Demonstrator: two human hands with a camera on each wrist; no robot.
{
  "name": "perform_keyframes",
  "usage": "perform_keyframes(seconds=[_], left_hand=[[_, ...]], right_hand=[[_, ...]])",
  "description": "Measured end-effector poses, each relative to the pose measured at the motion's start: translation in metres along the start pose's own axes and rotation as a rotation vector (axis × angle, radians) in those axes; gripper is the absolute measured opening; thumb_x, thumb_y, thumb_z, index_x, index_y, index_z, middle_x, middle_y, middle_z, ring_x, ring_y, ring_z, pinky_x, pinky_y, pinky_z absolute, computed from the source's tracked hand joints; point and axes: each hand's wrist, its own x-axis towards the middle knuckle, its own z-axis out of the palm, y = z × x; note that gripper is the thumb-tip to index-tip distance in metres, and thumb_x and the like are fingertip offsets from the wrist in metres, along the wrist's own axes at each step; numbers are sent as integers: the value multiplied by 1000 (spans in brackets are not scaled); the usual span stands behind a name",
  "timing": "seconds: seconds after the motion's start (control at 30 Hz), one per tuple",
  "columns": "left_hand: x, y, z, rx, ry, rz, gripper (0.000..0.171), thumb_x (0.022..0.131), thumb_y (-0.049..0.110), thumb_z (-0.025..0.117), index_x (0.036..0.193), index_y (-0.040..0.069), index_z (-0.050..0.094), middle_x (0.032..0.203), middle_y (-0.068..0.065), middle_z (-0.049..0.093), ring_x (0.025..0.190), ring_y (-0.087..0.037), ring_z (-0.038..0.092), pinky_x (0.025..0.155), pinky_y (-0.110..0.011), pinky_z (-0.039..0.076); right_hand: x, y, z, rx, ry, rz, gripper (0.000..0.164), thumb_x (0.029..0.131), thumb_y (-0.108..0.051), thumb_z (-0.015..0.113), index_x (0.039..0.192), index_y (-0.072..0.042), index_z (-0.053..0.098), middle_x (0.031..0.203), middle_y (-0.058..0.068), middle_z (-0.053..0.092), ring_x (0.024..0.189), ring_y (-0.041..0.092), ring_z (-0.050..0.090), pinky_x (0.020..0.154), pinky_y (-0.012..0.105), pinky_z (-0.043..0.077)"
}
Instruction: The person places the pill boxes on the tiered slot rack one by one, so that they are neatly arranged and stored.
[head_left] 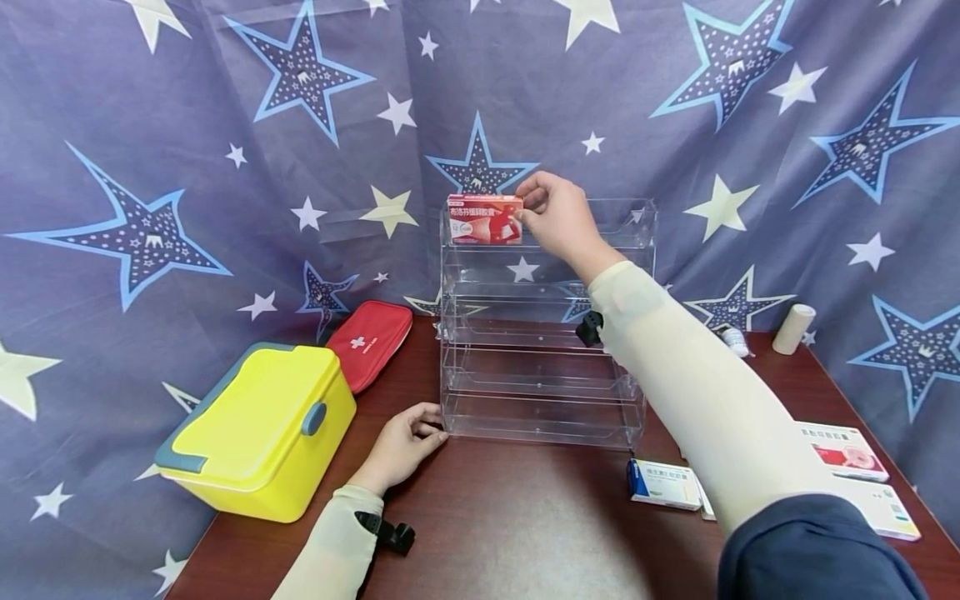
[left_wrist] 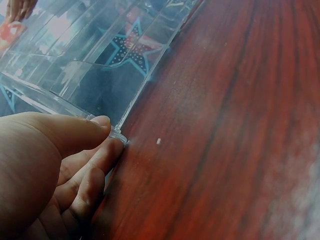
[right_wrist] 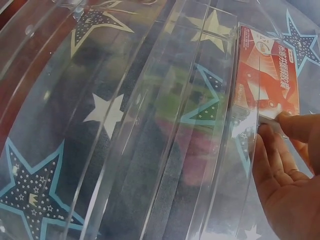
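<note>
i read 布洛芬缓释胶囊 on the red box [head_left: 483,223] held in my right grip [head_left: 558,218]. on the counter [head_left: 517,512], the blue-and-white box [head_left: 667,484] reads 维生素e软胶囊. the white box [head_left: 840,450] further right ends in 胶囊; its first characters are blurred. the red pouch [head_left: 378,337] bears a white cross [head_left: 357,342]; lettering beneath it too small to confirm.

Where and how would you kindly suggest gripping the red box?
Probably pinch the red box at its right end, from the right: the right hand reaches it there, while its left end sits by the left wall of the rack.
</note>
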Motion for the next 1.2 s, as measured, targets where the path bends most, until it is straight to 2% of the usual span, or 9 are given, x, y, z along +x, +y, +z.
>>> perform_keyframes(seconds=[0.5,0.7,0.83,1.0,1.1,1.2], left_hand=[[1,0,6,-18,9,7,39,89,1,82,125,8,69,109,-4,73,91,-18,73,78,-26,57],[1,1,4,-12,-13,-4,37,91,3,81,125,9,69,110,-4,73,92,-16,73,80,-26,56],[1,1,3,-14,-9,0,37,91,4,82,125,10,70,109,-5,73,92,-17,73,80,-26,57],[-1,2,2,-12,-6,3,37,90,4,82,125,9,70,109,-6,73,92,-18,74,80,-27,57],[-2,2,2,-3,-8,-2,37,91,3,82,125,9,70,109,-5,73,92,-17,74,81,-26,57],[-2,1,1,12,-4,-5,37,91,3,81,125,10,69,109,-4,73,92,-16,73,82,-27,57]], right_hand=[[-3,4,-8,-3,-38,31,23,99,-18,74,120,-15,66,108,1,68,95,15,66,79,32,55],[-14,7,-34,29,-18,10,35,97,-16,76,130,-12,64,120,5,69,104,18,67,89,33,55],[-36,19,-64,91,26,-39,36,95,-13,79,128,-7,65,122,9,71,104,18,70,92,33,55],[-79,47,-106,153,131,-110,35,92,-8,81,125,-2,69,116,14,73,94,10,69,86,23,53],[-107,74,-128,155,221,-98,33,91,-6,82,122,-2,71,105,8,74,86,8,67,78,19,51],[-131,115,-144,97,255,-15,30,92,-12,82,120,-6,73,96,-7,73,82,5,66,75,15,49]])
